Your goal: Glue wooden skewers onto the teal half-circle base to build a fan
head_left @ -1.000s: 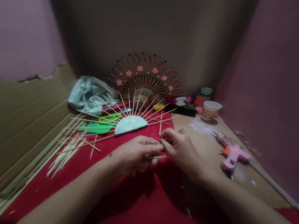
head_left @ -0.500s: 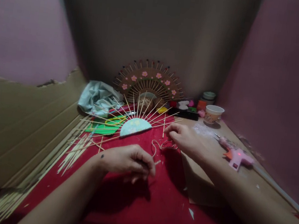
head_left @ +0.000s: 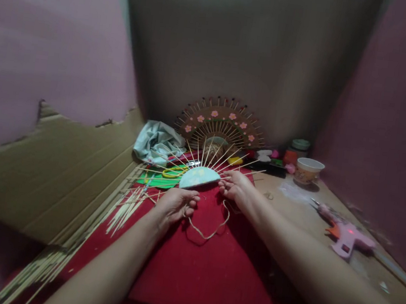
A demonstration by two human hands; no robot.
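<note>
A light blue half-disc (head_left: 199, 177) with wooden sticks fanning out of it lies on the red cloth (head_left: 209, 277). My left hand (head_left: 175, 204) rests just below its left part, fingers curled round one end of a pale twine (head_left: 207, 232). The twine loops over the cloth and rises to my right hand (head_left: 235, 188), which pinches its other end at the right edge of the half-disc, beside the lowest sticks.
A finished brown fan with pink flowers (head_left: 222, 122) stands against the back wall. Loose sticks (head_left: 126, 209), green paper and yellow scissors (head_left: 172, 172) lie left. A pink glue gun (head_left: 345, 234), a cup (head_left: 309, 169) and small pots sit right. A cardboard sheet (head_left: 43, 171) leans at left.
Both hands moved forward to the half-disc. They drew apart and the twine now hangs slack between them. The view has shifted, so everything sits further right.
</note>
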